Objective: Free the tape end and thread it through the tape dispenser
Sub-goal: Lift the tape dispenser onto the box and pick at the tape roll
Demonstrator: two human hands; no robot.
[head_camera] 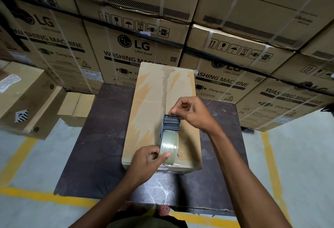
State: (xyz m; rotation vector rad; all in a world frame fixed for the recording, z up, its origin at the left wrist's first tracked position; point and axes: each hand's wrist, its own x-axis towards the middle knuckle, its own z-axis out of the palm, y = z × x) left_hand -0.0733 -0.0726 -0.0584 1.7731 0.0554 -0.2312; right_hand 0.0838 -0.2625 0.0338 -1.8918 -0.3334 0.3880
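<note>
The tape dispenser [171, 125] is held above a cardboard box [155, 97] lying on the dark bench [97, 137]. The clear tape roll [169, 145] at its near end is clasped by the left hand [149, 162]. At the far end, the right hand [191, 112] is closed in a pinching grip at the dispenser's edge; the tape end cannot be made out.
</note>
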